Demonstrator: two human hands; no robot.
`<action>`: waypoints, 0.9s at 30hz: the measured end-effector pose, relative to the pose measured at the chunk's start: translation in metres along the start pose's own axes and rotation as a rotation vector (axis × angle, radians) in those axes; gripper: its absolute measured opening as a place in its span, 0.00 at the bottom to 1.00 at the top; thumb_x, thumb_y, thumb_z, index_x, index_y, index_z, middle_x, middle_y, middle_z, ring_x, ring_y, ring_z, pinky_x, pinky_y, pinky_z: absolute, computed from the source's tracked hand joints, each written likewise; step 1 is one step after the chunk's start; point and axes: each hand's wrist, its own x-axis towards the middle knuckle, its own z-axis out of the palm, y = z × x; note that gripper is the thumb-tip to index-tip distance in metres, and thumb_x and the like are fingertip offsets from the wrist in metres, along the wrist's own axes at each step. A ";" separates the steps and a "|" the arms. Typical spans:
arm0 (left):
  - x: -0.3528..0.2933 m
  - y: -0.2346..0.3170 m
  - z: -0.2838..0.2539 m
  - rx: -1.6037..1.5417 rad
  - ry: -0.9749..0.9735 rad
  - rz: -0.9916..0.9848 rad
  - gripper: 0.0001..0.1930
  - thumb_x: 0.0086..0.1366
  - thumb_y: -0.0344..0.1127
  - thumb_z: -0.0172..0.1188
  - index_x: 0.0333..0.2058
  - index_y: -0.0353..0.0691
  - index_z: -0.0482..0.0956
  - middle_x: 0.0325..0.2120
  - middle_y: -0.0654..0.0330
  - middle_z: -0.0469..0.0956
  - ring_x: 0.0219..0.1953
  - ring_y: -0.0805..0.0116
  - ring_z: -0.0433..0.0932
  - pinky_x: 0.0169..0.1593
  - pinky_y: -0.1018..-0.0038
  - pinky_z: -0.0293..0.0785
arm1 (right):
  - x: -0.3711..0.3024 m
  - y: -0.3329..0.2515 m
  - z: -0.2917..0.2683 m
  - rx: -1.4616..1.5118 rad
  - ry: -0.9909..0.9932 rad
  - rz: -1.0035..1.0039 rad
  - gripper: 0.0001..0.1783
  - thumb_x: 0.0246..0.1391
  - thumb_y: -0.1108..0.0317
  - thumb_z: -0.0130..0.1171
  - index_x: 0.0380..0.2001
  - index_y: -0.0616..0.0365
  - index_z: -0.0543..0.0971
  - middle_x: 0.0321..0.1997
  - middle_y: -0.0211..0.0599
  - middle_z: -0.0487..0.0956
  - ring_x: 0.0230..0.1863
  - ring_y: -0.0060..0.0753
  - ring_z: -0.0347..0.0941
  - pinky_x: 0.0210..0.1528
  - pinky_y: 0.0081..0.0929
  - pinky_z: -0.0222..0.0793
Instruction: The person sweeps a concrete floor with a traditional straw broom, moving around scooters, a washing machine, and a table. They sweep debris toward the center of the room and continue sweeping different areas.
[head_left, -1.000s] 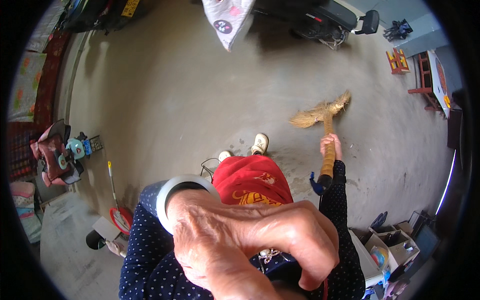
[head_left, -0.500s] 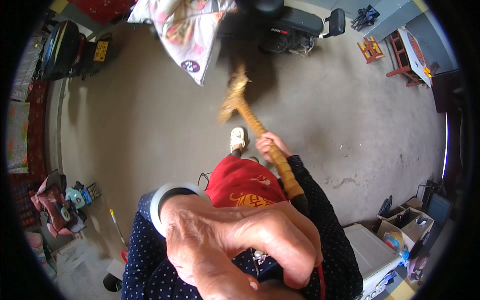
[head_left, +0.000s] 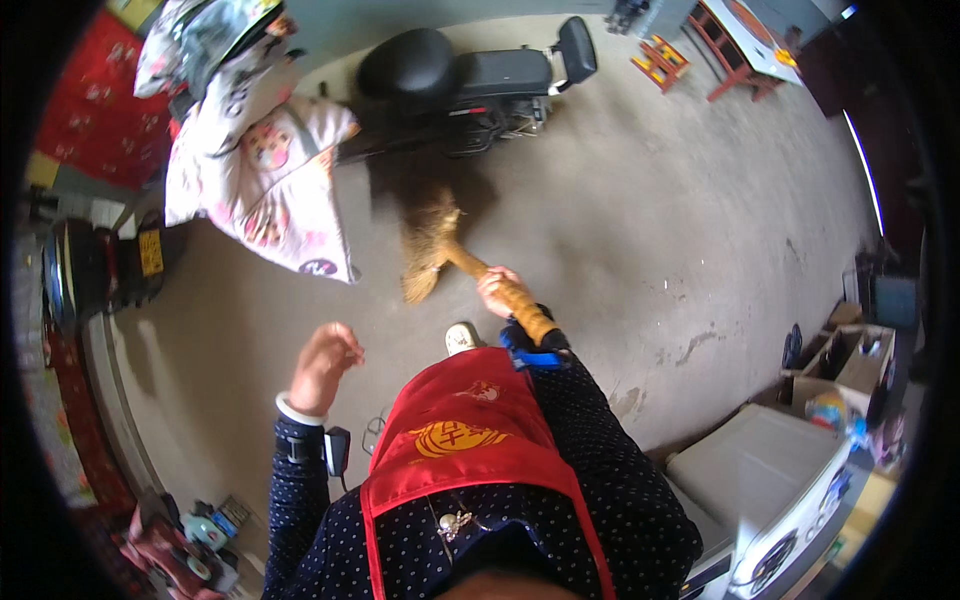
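Observation:
My right hand (head_left: 500, 292) is closed around the thick wrapped handle of a straw broom (head_left: 432, 245). The broom's bristle head reaches the grey floor (head_left: 590, 240) beside the parked scooter's shadow. Over the floor to the left, my left hand (head_left: 326, 366) is held up with loosely bent fingers and nothing in it. A white bracelet and a dark wrist strap circle that wrist. Below the broom handle shows the toe of my light shoe (head_left: 461, 338). A red apron (head_left: 470, 400) covers my front.
Ahead stands a black scooter (head_left: 500, 75) with a pale patterned cover (head_left: 270, 190). Another vehicle (head_left: 100, 265) is at the left. A small wooden stool (head_left: 660, 63) and a table (head_left: 750, 40) stand far right. Near right are a white appliance (head_left: 755, 460) and cardboard boxes (head_left: 850, 365).
My left hand has dropped from close in front of the camera to the left, over the floor. The view has shifted, bringing more of the scooter into sight. My right hand still grips the broom.

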 end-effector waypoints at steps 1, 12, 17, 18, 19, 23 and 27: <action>0.004 -0.018 -0.016 0.001 0.081 -0.110 0.13 0.58 0.40 0.54 0.39 0.41 0.70 0.33 0.63 0.71 0.39 0.68 0.72 0.44 0.70 0.68 | -0.025 -0.014 0.006 0.014 -0.034 -0.076 0.09 0.49 0.69 0.50 0.17 0.57 0.69 0.18 0.31 0.71 0.22 0.26 0.68 0.30 0.22 0.69; 0.047 -0.152 -0.062 -0.115 0.447 -0.488 0.11 0.57 0.41 0.55 0.35 0.44 0.71 0.30 0.61 0.69 0.34 0.63 0.71 0.38 0.64 0.70 | -0.231 -0.071 0.094 -0.202 0.033 -0.668 0.09 0.51 0.68 0.49 0.19 0.54 0.67 0.17 0.24 0.68 0.19 0.19 0.66 0.24 0.20 0.67; 0.107 -0.172 -0.027 -0.087 0.594 -0.571 0.11 0.56 0.39 0.55 0.35 0.41 0.70 0.29 0.58 0.69 0.31 0.62 0.71 0.33 0.62 0.72 | -0.266 -0.042 0.156 -0.448 0.188 -0.678 0.10 0.52 0.70 0.50 0.18 0.51 0.65 0.16 0.21 0.65 0.18 0.17 0.63 0.22 0.17 0.63; 0.128 -0.174 -0.015 -0.055 0.566 -0.580 0.11 0.56 0.38 0.54 0.36 0.40 0.70 0.30 0.58 0.70 0.31 0.61 0.71 0.33 0.62 0.72 | -0.270 -0.039 0.165 -0.406 0.226 -0.686 0.11 0.52 0.69 0.50 0.18 0.51 0.64 0.16 0.22 0.64 0.18 0.17 0.62 0.22 0.17 0.63; 0.147 -0.175 0.002 -0.018 0.546 -0.600 0.11 0.56 0.38 0.54 0.36 0.39 0.70 0.30 0.57 0.70 0.31 0.61 0.71 0.32 0.62 0.73 | -0.274 -0.038 0.173 -0.356 0.224 -0.660 0.11 0.53 0.69 0.50 0.18 0.51 0.64 0.16 0.22 0.63 0.18 0.17 0.61 0.22 0.16 0.62; 0.221 -0.169 0.089 0.077 0.433 -0.563 0.14 0.56 0.36 0.54 0.41 0.37 0.70 0.31 0.55 0.71 0.32 0.59 0.74 0.32 0.64 0.73 | -0.272 -0.066 0.202 -0.491 0.099 -0.414 0.12 0.54 0.65 0.49 0.19 0.50 0.64 0.16 0.23 0.64 0.19 0.19 0.63 0.23 0.19 0.65; 0.277 -0.147 0.168 0.179 0.198 -0.489 0.16 0.54 0.34 0.55 0.42 0.36 0.71 0.29 0.57 0.73 0.31 0.63 0.75 0.33 0.68 0.74 | -0.231 -0.136 0.228 -0.420 0.033 -0.116 0.12 0.53 0.63 0.49 0.18 0.49 0.66 0.16 0.21 0.66 0.19 0.20 0.63 0.23 0.22 0.65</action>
